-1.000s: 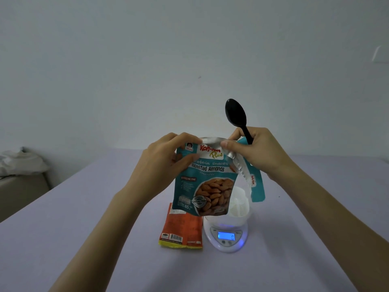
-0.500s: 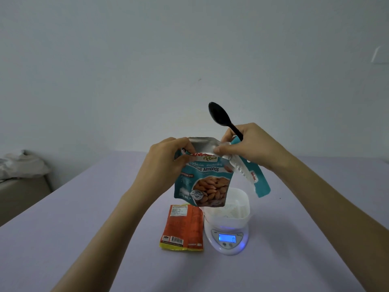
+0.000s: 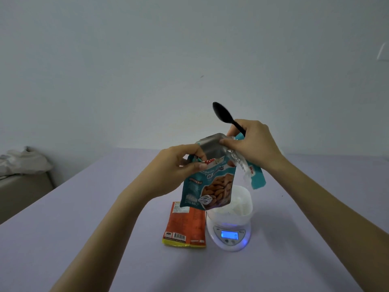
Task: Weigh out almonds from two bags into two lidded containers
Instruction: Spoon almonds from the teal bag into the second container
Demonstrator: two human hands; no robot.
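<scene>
A teal bag of roasted almonds (image 3: 208,186) hangs in the air above the table, its top torn open so the silver lining shows. My left hand (image 3: 179,165) pinches the near top edge of the bag. My right hand (image 3: 252,144) pinches the far edge with the torn strip and also holds a black plastic spoon (image 3: 223,114), bowl up. Below the bag a white container (image 3: 242,207) stands on a white digital scale (image 3: 229,237) with a lit blue display. An orange bag (image 3: 185,226) lies flat to the left of the scale.
The lilac table (image 3: 105,239) stretches to the pale wall behind. At the far left, beyond the table edge, stands a low piece of furniture with a crumpled white cloth (image 3: 23,163) on it.
Both hands have pulled the bag's mouth wider open and tilted the bag, showing more silver lining. The spoon has swung left and leaned over. The view has shifted slightly.
</scene>
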